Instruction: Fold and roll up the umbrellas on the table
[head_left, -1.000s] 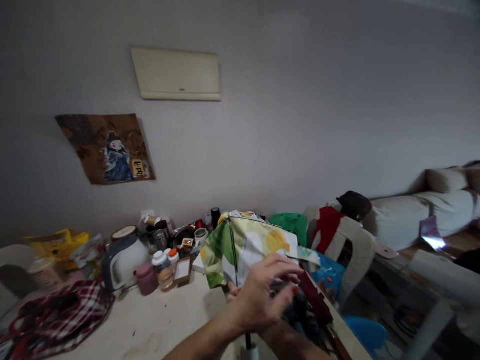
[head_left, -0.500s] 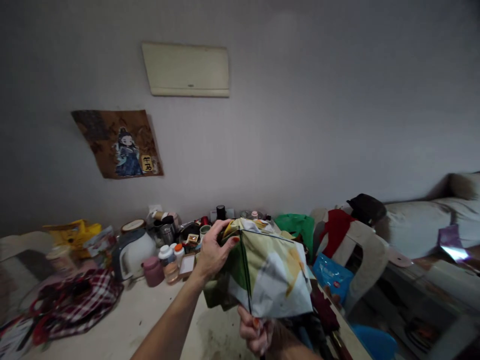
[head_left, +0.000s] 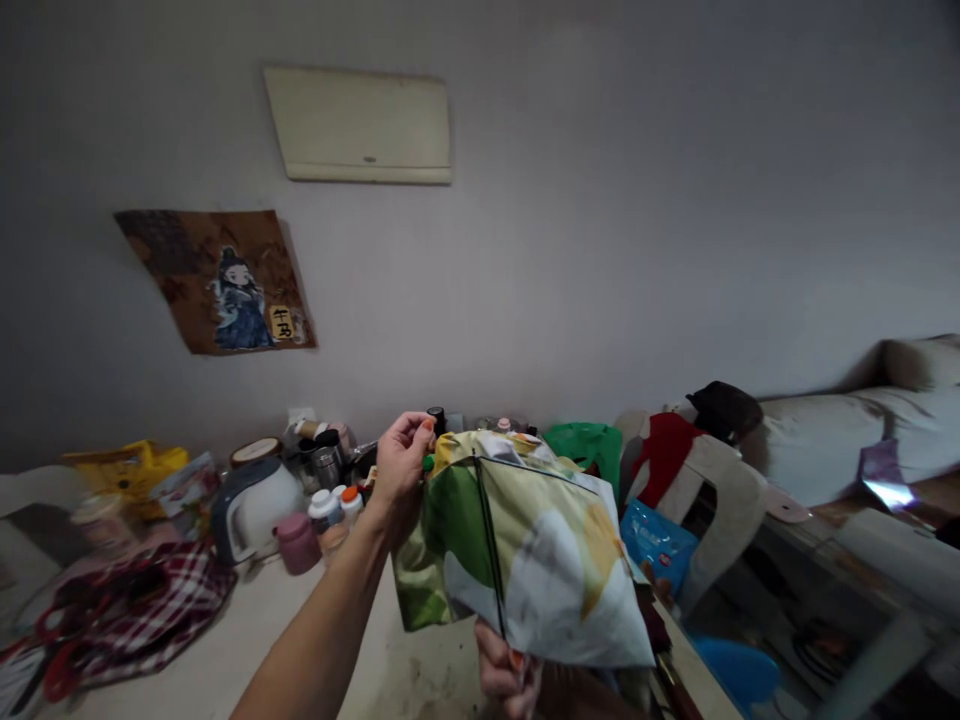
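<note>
A partly folded umbrella [head_left: 551, 560], patterned in green, white and yellow with thin dark ribs, hangs over the table in front of me. My right hand [head_left: 506, 668] is closed around its shaft under the canopy; the cloth hides the wrist. At the canopy's upper left edge my left hand [head_left: 405, 448] has its fingers curled in a pinch, thumb on top. What exactly lies between those fingertips is hard to see; a small green tip shows just below them.
A white kettle [head_left: 262, 505], a pink jar [head_left: 298, 543] and several bottles stand left on the table [head_left: 262, 640]. A checked red cloth [head_left: 161, 610] lies farther left. A green bag [head_left: 585, 445] is behind the umbrella; a blue packet [head_left: 658, 540] and chair are right.
My left hand has moved up and left from the canopy's side to its upper edge. The canopy hangs wider and lower, and my right hand keeps its grip.
</note>
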